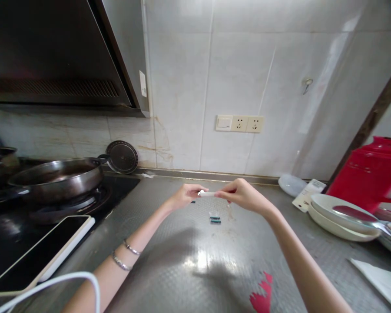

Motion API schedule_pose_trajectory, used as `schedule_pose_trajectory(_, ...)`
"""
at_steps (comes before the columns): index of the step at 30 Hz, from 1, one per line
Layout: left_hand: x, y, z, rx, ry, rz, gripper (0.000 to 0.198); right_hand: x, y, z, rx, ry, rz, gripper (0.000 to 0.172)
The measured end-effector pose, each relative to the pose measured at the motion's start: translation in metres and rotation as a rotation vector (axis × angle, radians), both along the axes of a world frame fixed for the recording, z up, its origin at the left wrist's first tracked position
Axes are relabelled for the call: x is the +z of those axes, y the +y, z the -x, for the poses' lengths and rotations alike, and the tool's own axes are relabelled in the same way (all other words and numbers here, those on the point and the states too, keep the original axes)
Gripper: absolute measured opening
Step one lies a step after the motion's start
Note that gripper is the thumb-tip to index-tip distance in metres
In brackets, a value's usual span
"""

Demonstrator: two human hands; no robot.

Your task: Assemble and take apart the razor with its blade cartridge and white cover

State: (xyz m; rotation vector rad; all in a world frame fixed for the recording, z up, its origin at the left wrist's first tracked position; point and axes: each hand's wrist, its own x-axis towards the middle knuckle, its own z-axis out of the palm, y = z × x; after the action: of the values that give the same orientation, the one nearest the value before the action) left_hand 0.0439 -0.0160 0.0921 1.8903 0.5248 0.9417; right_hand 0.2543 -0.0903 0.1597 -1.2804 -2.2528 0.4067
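Note:
My left hand [184, 196] and my right hand [241, 194] meet above the metal counter [189, 261], fingers pinched on the two ends of a small white stick-like object [206, 194]. Below the hands, a pair of small batteries [214, 218] with green ends lie on the counter. Two bracelets circle my left wrist.
A steel pan [57, 176] sits on the black stove at left, with a tablet [35, 254] and white cable in front. Stacked white plates [339, 217] with a ladle, a red thermos jug [369, 171] and a white box stand at right. A red stain marks the near counter.

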Motion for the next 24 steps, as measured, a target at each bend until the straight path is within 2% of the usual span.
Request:
schedule_pose_trajectory(3, -0.001, 0.001, 0.000, -0.009, 0.010, -0.001, 0.025, -0.001, 0.001, 0.000, -0.020, 0.022, -0.007, 0.047)
schedule_pose_trajectory(8, 0.003, -0.001, 0.000, 0.013, -0.061, 0.005, 0.024, -0.001, 0.001, 0.000, 0.111, -0.037, 0.109, 0.047)
schedule_pose_trajectory(12, 0.004, -0.001, 0.001, -0.005, -0.062, 0.016, 0.026, 0.000, 0.001, 0.005, 0.027, 0.069, -0.047, 0.046)
schedule_pose_trajectory(16, 0.005, 0.000, 0.002, 0.014, -0.080, 0.017, 0.025, -0.003, -0.002, 0.014, -0.021, 0.046, -0.171, 0.046)
schedule_pose_trajectory(21, 0.010, -0.003, 0.003, -0.010, -0.163, 0.070, 0.026, -0.004, -0.008, 0.019, 0.100, -0.030, -0.047, 0.043)
schedule_pose_trajectory(24, 0.011, -0.003, 0.004, -0.027, -0.123, 0.092, 0.031, -0.004, -0.011, 0.025, 0.090, 0.102, -0.043, 0.040)
